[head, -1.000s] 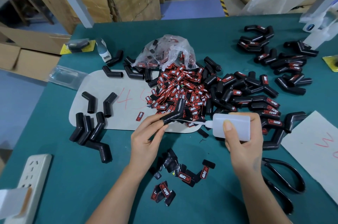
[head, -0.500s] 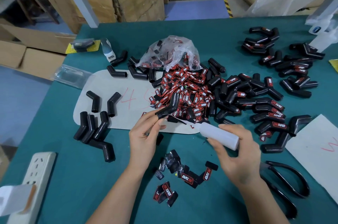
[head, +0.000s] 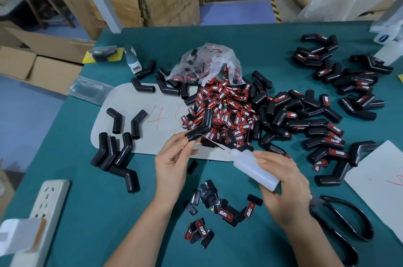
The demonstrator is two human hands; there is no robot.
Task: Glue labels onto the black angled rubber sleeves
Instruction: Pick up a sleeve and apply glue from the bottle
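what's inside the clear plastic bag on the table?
The plastic bag holds red-and-black labels and black pieces. Its crumpled, glossy film hides the rest, so no count.

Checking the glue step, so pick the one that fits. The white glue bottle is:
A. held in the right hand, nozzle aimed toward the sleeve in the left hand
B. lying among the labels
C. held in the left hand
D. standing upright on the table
A: the right hand grips the glue bottle, its thin nozzle pointing up-left toward the sleeve that the left hand pinches.
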